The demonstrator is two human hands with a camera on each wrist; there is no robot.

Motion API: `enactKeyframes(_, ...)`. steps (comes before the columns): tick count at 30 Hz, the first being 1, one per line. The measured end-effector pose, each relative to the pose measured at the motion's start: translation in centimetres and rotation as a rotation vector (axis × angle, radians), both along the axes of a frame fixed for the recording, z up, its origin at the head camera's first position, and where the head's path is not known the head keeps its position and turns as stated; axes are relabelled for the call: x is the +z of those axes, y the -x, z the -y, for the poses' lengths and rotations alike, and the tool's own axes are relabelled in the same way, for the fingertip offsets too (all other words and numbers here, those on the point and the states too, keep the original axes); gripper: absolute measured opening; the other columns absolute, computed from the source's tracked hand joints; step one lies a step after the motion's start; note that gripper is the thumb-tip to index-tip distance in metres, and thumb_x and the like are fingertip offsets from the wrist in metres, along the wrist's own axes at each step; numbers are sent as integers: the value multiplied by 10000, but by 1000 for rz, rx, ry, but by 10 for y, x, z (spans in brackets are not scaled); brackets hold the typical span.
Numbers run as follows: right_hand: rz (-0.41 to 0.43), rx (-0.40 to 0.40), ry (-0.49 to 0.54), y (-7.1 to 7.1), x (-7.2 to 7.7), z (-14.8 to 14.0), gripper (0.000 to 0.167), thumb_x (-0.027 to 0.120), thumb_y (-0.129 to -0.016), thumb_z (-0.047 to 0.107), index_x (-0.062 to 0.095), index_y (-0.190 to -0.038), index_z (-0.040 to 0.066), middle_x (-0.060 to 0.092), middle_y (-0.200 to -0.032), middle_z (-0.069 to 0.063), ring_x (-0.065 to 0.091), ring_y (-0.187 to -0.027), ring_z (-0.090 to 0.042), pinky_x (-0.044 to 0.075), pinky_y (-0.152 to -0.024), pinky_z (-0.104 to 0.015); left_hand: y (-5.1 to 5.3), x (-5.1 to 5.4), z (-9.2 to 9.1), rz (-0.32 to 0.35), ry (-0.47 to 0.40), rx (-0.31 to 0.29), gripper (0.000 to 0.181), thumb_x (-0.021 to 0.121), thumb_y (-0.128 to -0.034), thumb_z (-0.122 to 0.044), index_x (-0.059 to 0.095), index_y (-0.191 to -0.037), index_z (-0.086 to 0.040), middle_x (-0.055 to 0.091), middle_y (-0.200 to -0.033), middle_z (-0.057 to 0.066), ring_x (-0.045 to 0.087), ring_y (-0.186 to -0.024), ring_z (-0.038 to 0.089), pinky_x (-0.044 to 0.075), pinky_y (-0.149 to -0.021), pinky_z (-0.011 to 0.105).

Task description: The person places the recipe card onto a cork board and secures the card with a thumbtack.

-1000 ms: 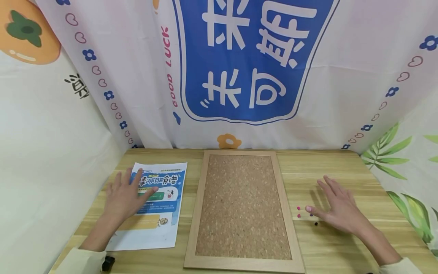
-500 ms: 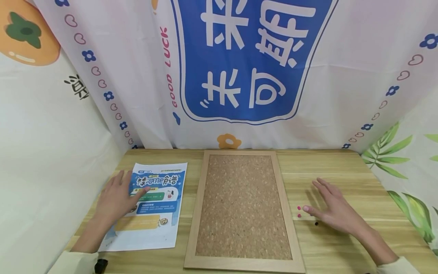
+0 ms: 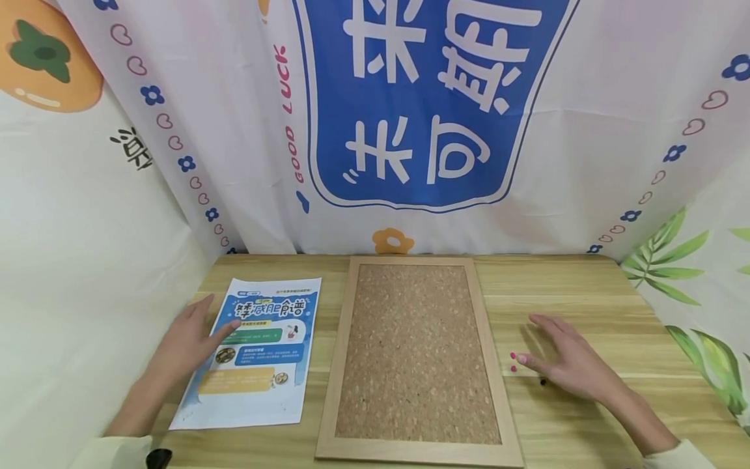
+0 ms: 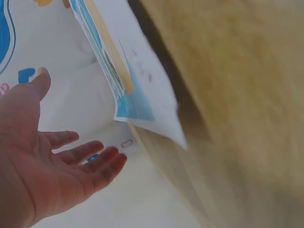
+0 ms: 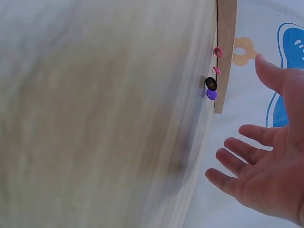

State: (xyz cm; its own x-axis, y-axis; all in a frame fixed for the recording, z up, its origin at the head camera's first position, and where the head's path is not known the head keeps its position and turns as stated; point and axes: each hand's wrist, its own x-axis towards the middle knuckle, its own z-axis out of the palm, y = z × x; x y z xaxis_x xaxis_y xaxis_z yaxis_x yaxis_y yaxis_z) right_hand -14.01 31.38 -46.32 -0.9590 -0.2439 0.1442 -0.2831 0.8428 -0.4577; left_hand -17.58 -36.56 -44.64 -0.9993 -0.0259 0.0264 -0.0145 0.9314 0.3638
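In the head view the left hand [image 3: 183, 348] hovers at the left edge of a printed sheet [image 3: 258, 410], thumb over the print, holding nothing. The left wrist view shows that hand [image 4: 57, 175] with fingers spread and slightly bent, apart from the sheet [image 4: 166, 102]. My right hand [image 3: 571, 361] is above the table, right of a cork board [image 3: 418, 352] in a wooden frame. Beside its thumb lie two pink pins [image 3: 513, 369] and a black pin [image 3: 543, 382]. A purple pin [image 5: 212, 94] also shows in the right wrist view, away from the empty right hand [image 5: 270, 166].
The cork board's frame spans most of the depth of the wooden table [image 3: 562, 280]. Printed curtains [image 3: 246, 150] hang behind the table and at both sides.
The left hand has moved left and a little nearer the body, uncovering more of the sheet. The right hand's fingers have lowered slightly and its thumb has shifted a little left. Board, sheet and pins have stayed put.
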Motion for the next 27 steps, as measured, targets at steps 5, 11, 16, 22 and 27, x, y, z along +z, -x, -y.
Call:
enactKeyframes(5, -1, 12, -4, 1, 0, -2, 815, 820, -936, 443, 518, -1523, -36, 536, -1524, -339, 456, -1411, -612, 360, -1113, -814, 3, 0, 9, 72, -77, 7, 1039, 533, -1060, -647, 171, -1646, 130, 329, -1579, 476, 387, -1416, 681, 422, -1093, 794)
enactKeyframes(11, 13, 36, 15, -2, 0, -3, 731, 836, -937, 383, 572, -1467, -47, 603, -1452, -338, 563, -1332, -589, 457, -1076, -765, 2, 0, 17, 136, -129, 11, 1009, 512, -1079, -626, 169, -1643, 137, 367, -1574, 458, 465, -1388, 653, 483, -1060, 758)
enactKeyframes(16, 14, 48, 29, -5, -3, -5, 684, 847, -936, 340, 596, -1451, -35, 637, -1429, -300, 623, -1284, -543, 530, -1029, -707, 1, -4, 21, 165, -142, 10, 970, 504, -1094, -597, 201, -1626, 155, 414, -1552, 443, 519, -1354, 628, 530, -1025, 717)
enactKeyframes(22, 16, 61, 41, -5, -4, -9, 623, 840, -946, 312, 624, -1423, -25, 670, -1396, -267, 662, -1248, -498, 569, -995, -652, 2, -6, 23, 177, -155, 4, 947, 518, -1097, -574, 226, -1614, 164, 437, -1534, 442, 530, -1344, 621, 537, -1021, 705)
enactKeyframes(27, 28, 75, 53, -3, -5, -12, 574, 828, -958, 292, 643, -1411, -9, 697, -1381, -224, 681, -1243, -443, 591, -979, -593, 2, -7, 27, 181, -186, 9, 895, 572, -1098, -487, 244, -1603, 175, 473, -1497, 450, 561, -1312, 610, 556, -1008, 675)
